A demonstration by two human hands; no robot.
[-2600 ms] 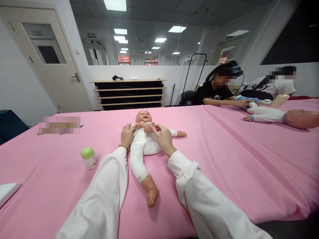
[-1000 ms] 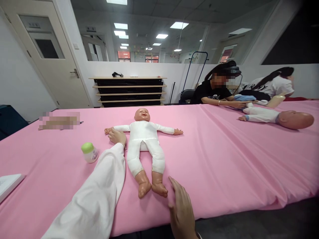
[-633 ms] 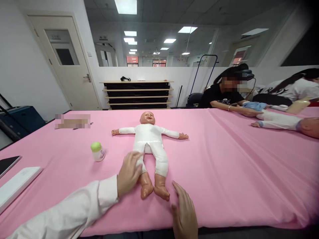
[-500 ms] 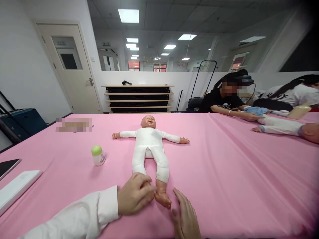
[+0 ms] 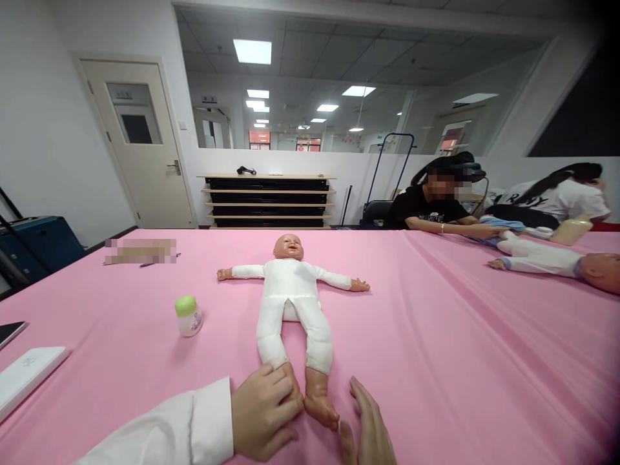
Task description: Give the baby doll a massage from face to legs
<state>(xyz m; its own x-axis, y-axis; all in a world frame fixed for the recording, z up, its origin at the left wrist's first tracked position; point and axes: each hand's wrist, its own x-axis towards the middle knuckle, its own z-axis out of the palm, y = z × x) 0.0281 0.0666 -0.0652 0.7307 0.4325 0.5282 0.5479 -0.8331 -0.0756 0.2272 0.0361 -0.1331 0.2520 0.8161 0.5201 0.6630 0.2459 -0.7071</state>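
A baby doll (image 5: 293, 301) in a white suit lies face up on the pink table cover (image 5: 436, 349), arms spread, feet toward me. My left hand (image 5: 264, 413) is curled around the doll's foot on the left, hiding it. My right hand (image 5: 369, 431) lies flat with fingers straight on the cloth just right of the doll's other foot (image 5: 320, 400), not touching it. Both sleeves are white.
A small white bottle with a green cap (image 5: 188, 316) stands left of the doll. A white flat box (image 5: 26, 378) and a dark tablet (image 5: 8, 330) lie at the left edge. At the far right, two other people handle another doll (image 5: 557, 261). Shelves (image 5: 266, 200) and a door (image 5: 140, 139) stand behind.
My left hand moved from the doll's chest down along its leg and closed on the left foot. My right hand dropped flat near the other foot. The doll's arms now lie spread.
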